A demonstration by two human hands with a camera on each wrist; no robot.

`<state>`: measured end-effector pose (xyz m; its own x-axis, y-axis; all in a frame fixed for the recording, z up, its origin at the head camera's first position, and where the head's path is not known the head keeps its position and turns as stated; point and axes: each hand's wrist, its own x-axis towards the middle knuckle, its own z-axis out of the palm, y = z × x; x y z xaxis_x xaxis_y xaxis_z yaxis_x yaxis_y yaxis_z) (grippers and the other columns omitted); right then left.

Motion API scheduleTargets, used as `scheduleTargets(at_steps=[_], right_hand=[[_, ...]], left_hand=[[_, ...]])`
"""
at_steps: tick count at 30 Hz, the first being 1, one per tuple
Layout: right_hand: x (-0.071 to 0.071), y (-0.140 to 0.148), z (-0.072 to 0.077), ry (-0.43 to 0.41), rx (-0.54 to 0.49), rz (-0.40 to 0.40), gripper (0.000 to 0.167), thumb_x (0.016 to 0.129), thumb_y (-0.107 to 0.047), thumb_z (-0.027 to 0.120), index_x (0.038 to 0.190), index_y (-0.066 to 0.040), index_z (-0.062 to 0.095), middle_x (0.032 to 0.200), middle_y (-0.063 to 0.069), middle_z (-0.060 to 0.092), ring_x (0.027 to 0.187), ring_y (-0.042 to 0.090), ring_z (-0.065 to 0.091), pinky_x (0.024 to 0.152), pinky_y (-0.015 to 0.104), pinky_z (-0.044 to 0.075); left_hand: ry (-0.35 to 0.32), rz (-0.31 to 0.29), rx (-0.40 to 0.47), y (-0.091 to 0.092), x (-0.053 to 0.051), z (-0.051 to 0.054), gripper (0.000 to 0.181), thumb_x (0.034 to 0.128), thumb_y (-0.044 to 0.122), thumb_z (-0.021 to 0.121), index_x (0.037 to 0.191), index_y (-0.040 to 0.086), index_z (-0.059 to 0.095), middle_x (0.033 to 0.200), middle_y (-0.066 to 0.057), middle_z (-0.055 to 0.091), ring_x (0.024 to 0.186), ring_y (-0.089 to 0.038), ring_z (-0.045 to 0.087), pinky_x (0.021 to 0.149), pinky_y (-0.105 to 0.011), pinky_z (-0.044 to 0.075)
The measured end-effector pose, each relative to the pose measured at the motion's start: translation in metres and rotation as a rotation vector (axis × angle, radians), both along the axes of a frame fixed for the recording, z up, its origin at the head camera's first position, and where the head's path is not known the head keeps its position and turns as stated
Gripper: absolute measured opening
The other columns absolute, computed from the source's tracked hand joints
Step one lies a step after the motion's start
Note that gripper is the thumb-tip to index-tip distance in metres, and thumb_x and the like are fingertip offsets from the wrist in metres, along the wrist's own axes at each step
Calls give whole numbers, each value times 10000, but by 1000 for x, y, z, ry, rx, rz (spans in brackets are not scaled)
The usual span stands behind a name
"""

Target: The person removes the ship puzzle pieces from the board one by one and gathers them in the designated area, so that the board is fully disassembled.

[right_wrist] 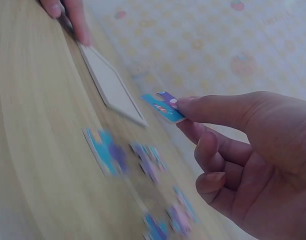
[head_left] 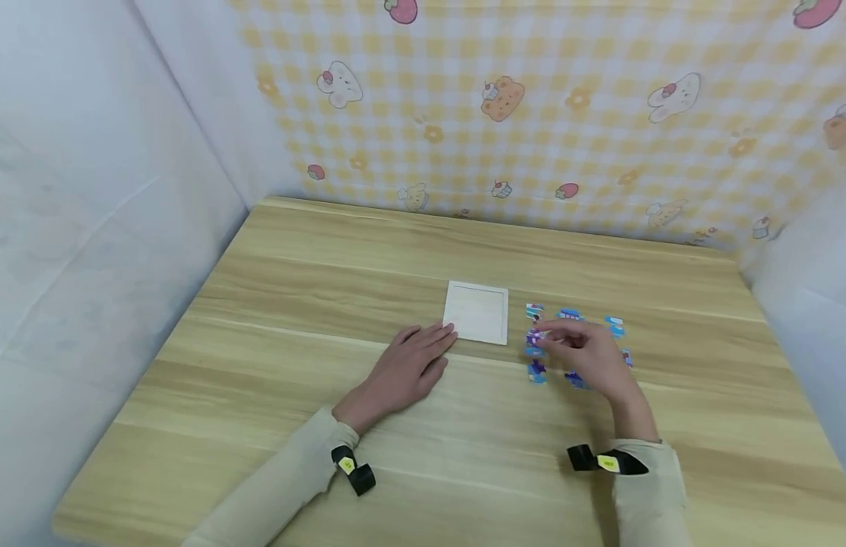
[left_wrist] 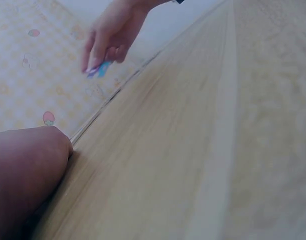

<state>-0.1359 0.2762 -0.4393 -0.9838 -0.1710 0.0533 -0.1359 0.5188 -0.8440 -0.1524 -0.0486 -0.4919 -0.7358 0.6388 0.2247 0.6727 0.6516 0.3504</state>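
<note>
My right hand (head_left: 590, 357) pinches a blue and purple jigsaw piece (right_wrist: 163, 107) between thumb and fingertips, held above the table. In the right wrist view the other fingers are bent below it. My left hand (head_left: 410, 368) lies with fairly straight fingers, its fingertips touching the near left corner of a square white puzzle tray (head_left: 473, 313). No piece shows inside that tray. Right of the tray, several loose jigsaw pieces (head_left: 537, 371) lie spread out under and around my right hand, which hides some of them.
The pieces rest on a wood-grain table (head_left: 313, 304). Behind its far edge hangs a yellow checked curtain (head_left: 423, 99) with cartoon prints. Plain white sheeting (head_left: 87, 190) closes off the left side.
</note>
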Motion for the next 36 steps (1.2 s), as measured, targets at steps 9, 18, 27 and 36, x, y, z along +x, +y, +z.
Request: scheduleTargets(at_steps=[9,18,27,36], right_hand=[[40,60,4,-89,91,-156,302,958,-283,680,1189,-92,714,992,38,730,817,105,640,644,260,523],[61,93,-5,-121,96,-247,363,941,-260,705,1179,13,681,938,-79,730,809,42,641,664,189,505],[65,107,-13,-179,105,-257,355,934,-212,713,1163,57,678,916,-103,740,780,16,644,647,175,511],[63,113,-11,-243,205,-295,399,920,-329,724,1139,4,728,961,-95,746,814,-38,579,654,173,493]], left_hand=[[-26,-3,2,-1,0,3,462,1044,269,481,1481,118,478,1543,-16,420,1441,-184,355,1167,-439,250],[-59,13,-29,0,0,1,483,1060,302,435,1523,165,413,1568,26,372,1462,-139,302,1185,-402,211],[-69,11,-18,0,0,1,488,1073,308,400,1538,163,381,1580,16,351,1466,-144,294,1183,-413,219],[-74,22,-15,0,0,-2,499,1076,321,377,1543,146,369,1584,20,350,1467,-136,291,1187,-396,204]])
